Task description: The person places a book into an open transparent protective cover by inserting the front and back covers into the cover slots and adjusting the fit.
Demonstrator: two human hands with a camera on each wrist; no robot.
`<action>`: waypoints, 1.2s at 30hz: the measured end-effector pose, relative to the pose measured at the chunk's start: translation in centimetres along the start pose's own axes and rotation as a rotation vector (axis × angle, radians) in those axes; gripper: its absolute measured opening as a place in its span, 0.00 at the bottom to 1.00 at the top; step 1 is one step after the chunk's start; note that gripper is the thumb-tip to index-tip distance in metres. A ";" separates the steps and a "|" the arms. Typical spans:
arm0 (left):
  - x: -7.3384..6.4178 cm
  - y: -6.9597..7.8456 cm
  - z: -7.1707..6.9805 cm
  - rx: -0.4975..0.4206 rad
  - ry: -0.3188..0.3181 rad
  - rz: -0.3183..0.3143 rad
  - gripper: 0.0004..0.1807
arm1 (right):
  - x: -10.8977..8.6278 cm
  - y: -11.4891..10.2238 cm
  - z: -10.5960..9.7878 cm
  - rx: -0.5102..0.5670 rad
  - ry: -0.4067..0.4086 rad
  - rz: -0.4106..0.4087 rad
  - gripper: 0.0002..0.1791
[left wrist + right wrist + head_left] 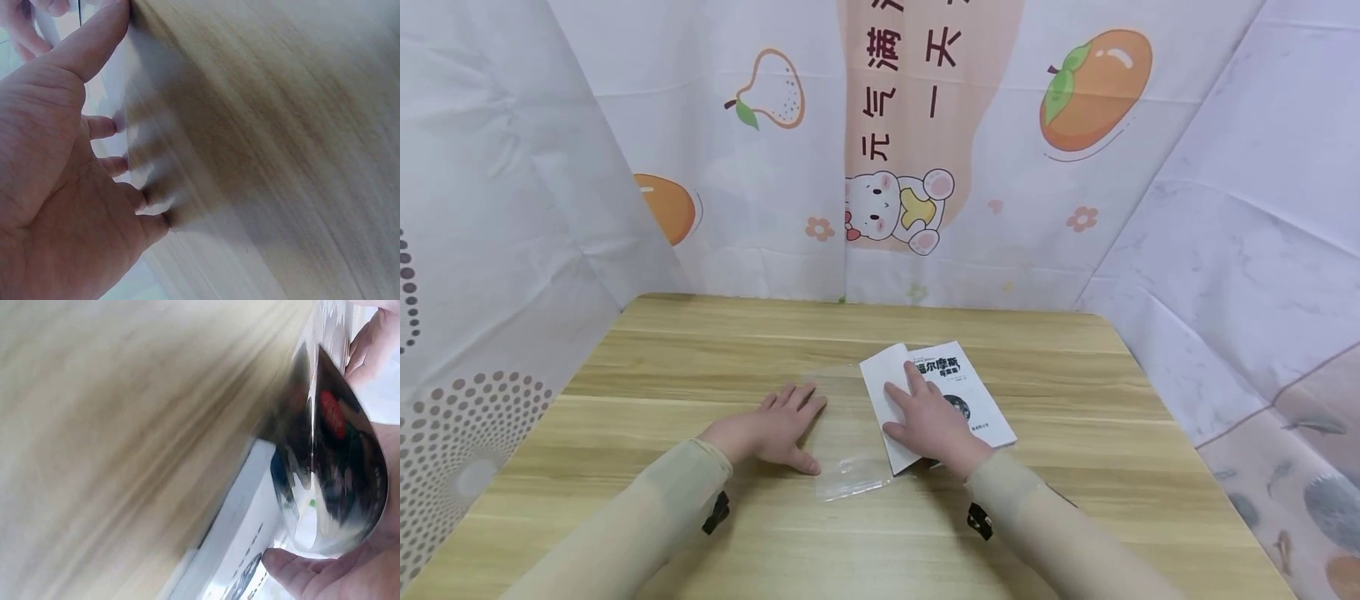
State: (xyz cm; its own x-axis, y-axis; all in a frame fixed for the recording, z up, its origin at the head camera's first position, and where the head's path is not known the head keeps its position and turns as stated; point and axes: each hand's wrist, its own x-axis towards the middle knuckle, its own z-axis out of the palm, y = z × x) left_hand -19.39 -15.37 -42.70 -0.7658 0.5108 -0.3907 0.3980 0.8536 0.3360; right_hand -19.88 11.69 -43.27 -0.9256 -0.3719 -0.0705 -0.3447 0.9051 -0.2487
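A book lies open on the table, its title page (988, 400) showing black Chinese characters and a round dark picture. My right hand (928, 417) rests on the white inside of the turned-back cover (877, 375), fingers spread. In the right wrist view the cover's glossy dark outside (350, 456) bends in a curve beside the page block (244, 500). A clear plastic book sleeve (850, 433) extends left from under the cover. My left hand (778, 429) rests with spread fingers at the sleeve's left edge; its fingertips touch down in the left wrist view.
The wood-grain table (700, 350) reaches back to a white printed curtain (760, 192) with fruit and a cartoon figure. Pale cloths hang on both sides. Dark wrist straps (717, 512) show under both sleeves.
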 end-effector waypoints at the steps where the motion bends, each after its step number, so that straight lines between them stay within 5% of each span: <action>1: 0.0 0.1 0.0 -0.002 -0.003 -0.006 0.59 | 0.1 0.1 -0.1 -0.006 -0.017 0.000 0.36; 14: 0.2 0.7 -0.5 0.033 0.035 0.020 0.59 | 1.0 2.3 -1.5 0.023 -0.199 -0.153 0.40; 24: 0.7 1.2 -0.5 0.008 -0.013 0.042 0.51 | 0.9 2.2 -0.2 -0.005 -0.116 -0.161 0.40; 36: 0.7 1.8 -0.8 -0.005 -0.018 0.042 0.47 | 0.9 2.3 0.2 0.078 -0.111 -0.172 0.41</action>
State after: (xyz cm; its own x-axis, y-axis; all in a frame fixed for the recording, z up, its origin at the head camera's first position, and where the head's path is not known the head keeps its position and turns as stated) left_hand -19.59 -13.61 -41.71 -0.7393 0.5476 -0.3918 0.4269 0.8312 0.3562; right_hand -21.45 13.44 -44.09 -0.8298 -0.5437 -0.1255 -0.4789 0.8094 -0.3400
